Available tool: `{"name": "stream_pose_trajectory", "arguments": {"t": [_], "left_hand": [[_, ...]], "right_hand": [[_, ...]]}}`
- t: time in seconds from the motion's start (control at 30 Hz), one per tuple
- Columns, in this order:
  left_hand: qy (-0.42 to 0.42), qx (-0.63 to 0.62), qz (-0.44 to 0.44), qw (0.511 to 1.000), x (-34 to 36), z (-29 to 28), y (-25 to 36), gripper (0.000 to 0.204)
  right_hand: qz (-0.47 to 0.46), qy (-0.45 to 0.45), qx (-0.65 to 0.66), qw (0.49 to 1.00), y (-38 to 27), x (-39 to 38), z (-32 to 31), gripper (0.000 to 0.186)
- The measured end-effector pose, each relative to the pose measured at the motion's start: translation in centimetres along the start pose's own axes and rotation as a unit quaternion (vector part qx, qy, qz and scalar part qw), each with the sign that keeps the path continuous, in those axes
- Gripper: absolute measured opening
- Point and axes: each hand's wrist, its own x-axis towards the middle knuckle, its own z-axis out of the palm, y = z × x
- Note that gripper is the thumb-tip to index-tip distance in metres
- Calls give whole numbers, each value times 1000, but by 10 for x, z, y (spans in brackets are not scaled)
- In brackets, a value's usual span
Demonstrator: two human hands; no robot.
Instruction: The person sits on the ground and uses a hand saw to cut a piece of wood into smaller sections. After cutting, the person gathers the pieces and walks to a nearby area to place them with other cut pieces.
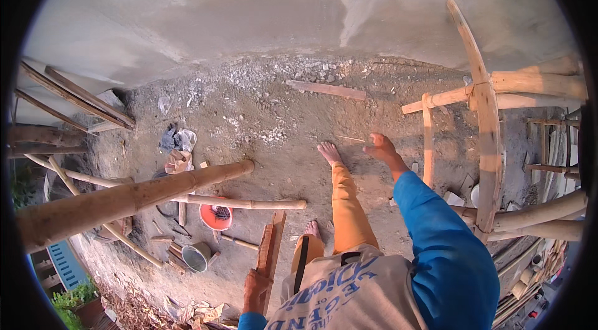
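My left hand (pixel 256 286) is closed round a reddish-brown wooden board (pixel 271 249) at the lower middle, which stands up at a slant beside my body. It looks like two narrow lengths side by side, though I cannot tell if they are joined. My right hand (pixel 381 148) reaches forward over the dirt with its fingers apart, and nothing shows between them. Just left of it is a thin pale stick (pixel 351 138); whether it lies on the ground or meets the fingertips is hard to tell. Farther off, a flat plank (pixel 326 89) lies near the wall.
A thick bamboo pole (pixel 137 198) slants in from the left. Below it stand an orange bucket (pixel 215 214) with dark nails or rods and a grey bucket (pixel 196 257). A wood and bamboo scaffold (pixel 489 137) rises at right. The plastered wall (pixel 261 12) closes the far side.
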Motion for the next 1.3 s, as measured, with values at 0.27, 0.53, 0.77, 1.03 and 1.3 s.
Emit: {"name": "stream_pose_trajectory", "arguments": {"t": [0.27,0.53,0.77,1.03,1.3], "left_hand": [[-46,-73,80,993,10,95,-178,72],[-93,25,118,988,-15,89,-248,72],[-60,161,168,971,-18,68,-196,73],[53,261,248,931,-58,101,-76,74],[55,261,350,898,-120,224,17,74]], "right_hand": [[238,-105,310,915,98,-399,201,45],[554,-50,462,691,164,-655,300,23],[324,143,571,741,171,-645,257,28],[219,282,526,772,206,-807,225,54],[537,383,502,559,309,-1078,410,38]]}}
